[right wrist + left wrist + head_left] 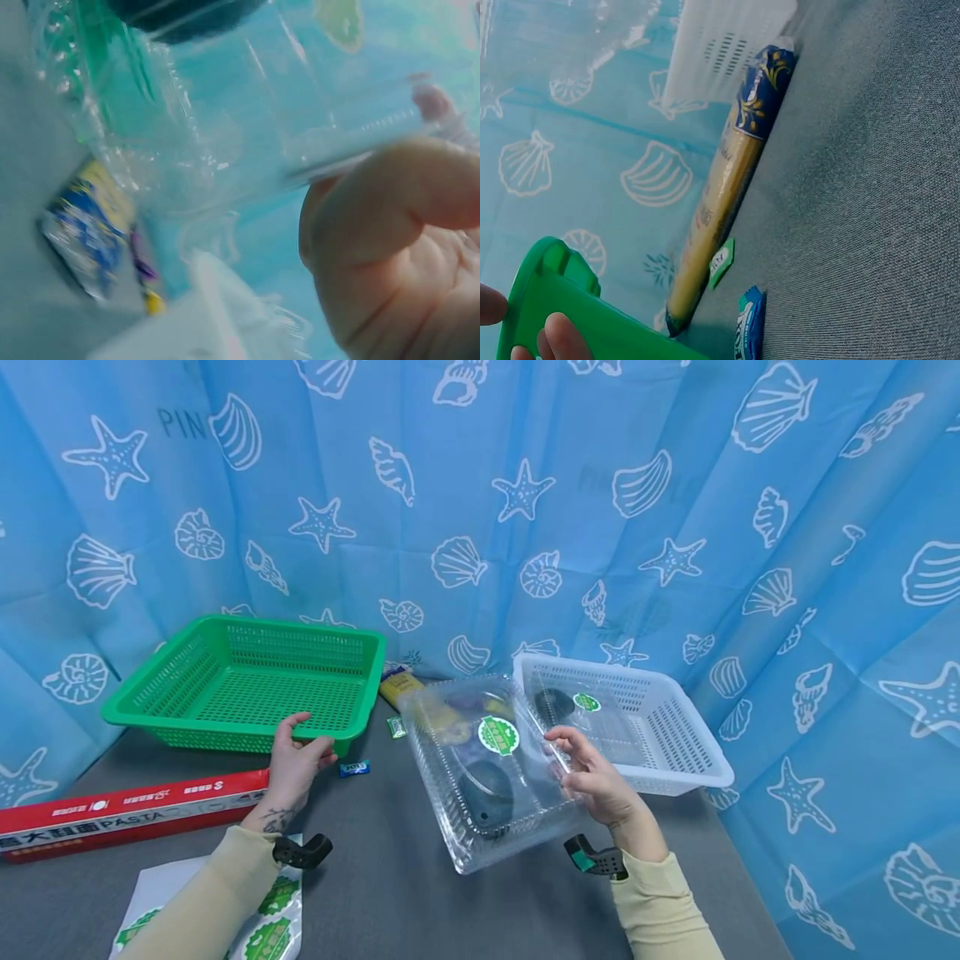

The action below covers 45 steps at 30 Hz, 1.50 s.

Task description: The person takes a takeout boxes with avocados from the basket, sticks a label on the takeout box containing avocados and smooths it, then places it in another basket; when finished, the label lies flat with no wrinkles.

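My right hand (600, 777) grips the right edge of a clear plastic clamshell box (536, 789), held tilted above the table. A round green-and-white sticker (498, 737) is on its lid, and a dark rounded thing (486, 793) shows inside. In the right wrist view, the thumb and fingers curl at the box's edge. My left hand (294, 768) is at the front right of a green plastic basket (225, 735), pinching its rim between thumb and fingers. From the left wrist, fingertips (566, 339) appear on both sides of that rim.
A white basket (693, 781) at back right contains another stickered clear box (600, 727). Behind the held box lies a spaghetti pack (724, 180). Two small wrapped sweets, one green (397, 727) and one blue (354, 768), lie nearby. At left are a red carton (135, 810) and a sticker sheet (273, 935).
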{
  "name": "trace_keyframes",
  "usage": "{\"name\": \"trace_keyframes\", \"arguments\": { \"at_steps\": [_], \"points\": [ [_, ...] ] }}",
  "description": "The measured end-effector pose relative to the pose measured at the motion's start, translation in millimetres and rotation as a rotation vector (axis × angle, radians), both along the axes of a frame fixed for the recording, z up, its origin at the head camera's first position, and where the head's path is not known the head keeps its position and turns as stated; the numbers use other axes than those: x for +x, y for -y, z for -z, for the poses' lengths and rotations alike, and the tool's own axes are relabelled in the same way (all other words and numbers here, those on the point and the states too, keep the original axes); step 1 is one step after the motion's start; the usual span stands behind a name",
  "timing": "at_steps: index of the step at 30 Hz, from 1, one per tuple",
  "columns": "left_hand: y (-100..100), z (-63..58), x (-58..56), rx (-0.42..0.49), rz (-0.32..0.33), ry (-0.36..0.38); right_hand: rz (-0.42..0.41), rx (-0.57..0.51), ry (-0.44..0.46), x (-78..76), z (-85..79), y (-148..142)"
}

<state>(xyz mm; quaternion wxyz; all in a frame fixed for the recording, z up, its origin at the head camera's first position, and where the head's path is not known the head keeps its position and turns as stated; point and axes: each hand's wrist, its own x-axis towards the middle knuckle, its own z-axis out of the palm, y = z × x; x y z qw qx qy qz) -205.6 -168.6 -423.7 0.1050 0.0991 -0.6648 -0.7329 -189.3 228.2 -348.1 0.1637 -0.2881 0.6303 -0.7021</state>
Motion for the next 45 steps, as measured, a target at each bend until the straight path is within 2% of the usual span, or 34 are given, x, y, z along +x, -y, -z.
{"name": "trace_keyframes", "arguments": {
  "at_steps": [3, 8, 13, 21, 30, 33, 37, 45],
  "points": [
    [-0.3, -0.1, -0.2, -0.006, 0.001, 0.011, 0.056, 0.008, -0.003, -1.6, -13.4, -14.7],
    [-1.1, 1.1, -0.8, -0.011, -0.012, 0.011, 0.193, 0.091, -0.028, -7.1, -35.4, -42.8],
    [-1.8, 0.4, -0.1, -0.014, -0.018, 0.016, 0.314, 0.151, -0.032, -16.1, -47.7, -75.5],
    [-1.5, -0.1, 1.6, -0.033, -0.02, 0.001, 0.451, 0.143, 0.006, -37.1, -48.0, -133.7],
    [-2.5, 3.1, 0.8, -0.018, -0.031, -0.019, 0.724, 0.197, 0.066, -50.4, -40.8, -195.3],
    [-2.1, 1.2, 2.1, -0.033, -0.019, -0.007, 0.758, 0.204, 0.1, -52.9, -40.0, -212.7],
    [-1.5, -0.3, 2.6, -0.039, -0.003, -0.001, 0.746, 0.215, 0.126, -53.8, -39.4, -230.1],
    [-1.4, 0.8, 2.0, -0.042, 0.004, -0.013, 0.769, 0.27, 0.165, -55.7, -33.1, -246.5]
  ]
}}
